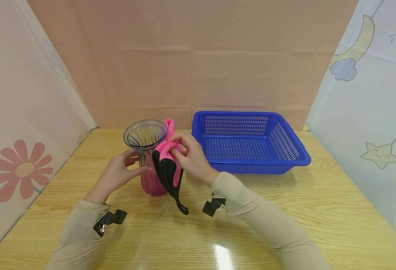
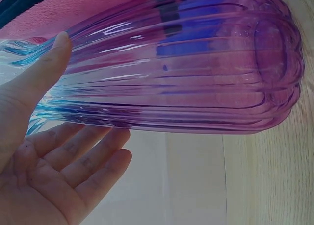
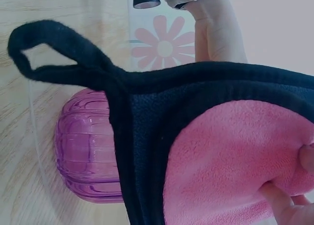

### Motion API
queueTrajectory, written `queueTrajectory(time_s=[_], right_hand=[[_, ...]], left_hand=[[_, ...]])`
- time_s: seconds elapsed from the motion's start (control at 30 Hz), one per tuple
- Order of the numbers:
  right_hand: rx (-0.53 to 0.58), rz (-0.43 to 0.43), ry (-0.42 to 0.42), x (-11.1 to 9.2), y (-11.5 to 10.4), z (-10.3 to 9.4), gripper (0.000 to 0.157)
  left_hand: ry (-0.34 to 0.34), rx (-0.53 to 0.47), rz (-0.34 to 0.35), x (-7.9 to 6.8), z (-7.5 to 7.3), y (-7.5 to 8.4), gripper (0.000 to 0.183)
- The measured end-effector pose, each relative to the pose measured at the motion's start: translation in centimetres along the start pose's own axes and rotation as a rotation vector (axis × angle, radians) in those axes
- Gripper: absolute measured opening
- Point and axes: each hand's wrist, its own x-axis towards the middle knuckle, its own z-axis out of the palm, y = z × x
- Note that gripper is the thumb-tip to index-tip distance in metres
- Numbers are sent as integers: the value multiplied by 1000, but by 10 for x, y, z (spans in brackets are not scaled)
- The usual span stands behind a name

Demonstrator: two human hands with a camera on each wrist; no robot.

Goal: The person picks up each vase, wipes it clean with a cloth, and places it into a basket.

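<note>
A fluted glass vase, clear at its flared rim and pink-purple toward the base, stands upright on the table. My left hand holds it from the left around its narrower upper part. In the left wrist view the thumb lies along the glass and the fingers are on the other side. Beside the rim, my right hand pinches a pink cloth with black edging. The cloth hangs bunched against the vase's right side, its black loop dangling low. In the right wrist view it covers most of the vase.
A blue slotted plastic basket sits at the back right of the wooden table. A peach backdrop rises behind, with patterned sheets on both sides. Each sleeve carries a small black wrist camera.
</note>
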Motion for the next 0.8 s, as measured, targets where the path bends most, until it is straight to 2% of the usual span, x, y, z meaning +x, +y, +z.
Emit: queueTrajectory(time_s=[0.27, 0.5, 0.8], right_hand=[[-59, -11, -20, -2, 6, 5, 15], [-173, -37, -37, -4, 8, 7, 12], [-160, 38, -106, -7, 8, 8, 10]], left_hand=[[-7, 23, -33, -2, -1, 4, 70], [-3, 32, -6, -2, -2, 4, 65], [-14, 37, -16, -2, -2, 3, 64]])
